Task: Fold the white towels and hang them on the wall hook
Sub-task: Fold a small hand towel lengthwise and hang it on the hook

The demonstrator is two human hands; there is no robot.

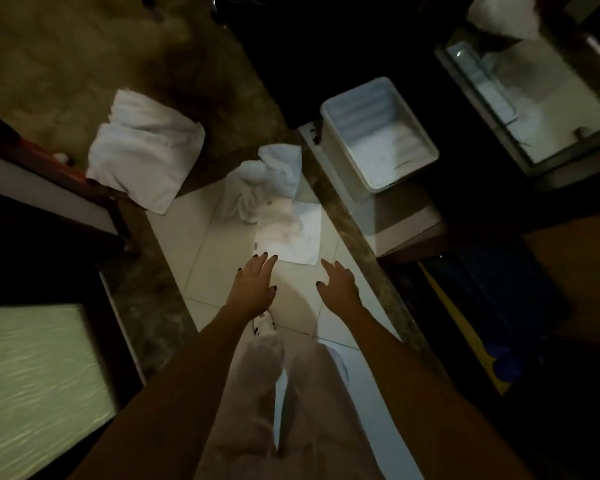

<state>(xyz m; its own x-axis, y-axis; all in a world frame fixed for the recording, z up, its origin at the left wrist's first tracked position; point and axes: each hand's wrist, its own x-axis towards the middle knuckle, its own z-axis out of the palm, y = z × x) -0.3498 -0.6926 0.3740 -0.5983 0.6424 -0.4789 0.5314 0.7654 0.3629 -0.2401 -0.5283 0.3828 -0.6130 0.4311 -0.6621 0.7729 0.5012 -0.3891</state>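
A flat white towel (293,233) lies on the pale tiled floor, with a crumpled white towel (264,178) bunched at its far end. A larger white towel (146,150) lies rumpled further left, partly on the brown floor. My left hand (255,285) hovers over the flat towel's near edge, fingers straight and spread. My right hand (338,284) is beside it to the right, fingers relaxed and holding nothing. No wall hook is in view.
An empty white plastic bin (378,133) stands to the right on a low ledge (406,216). A dark stone border (340,209) runs along the tiles. Dark furniture (49,202) is on the left, a frosted panel (39,375) at lower left. My legs are below.
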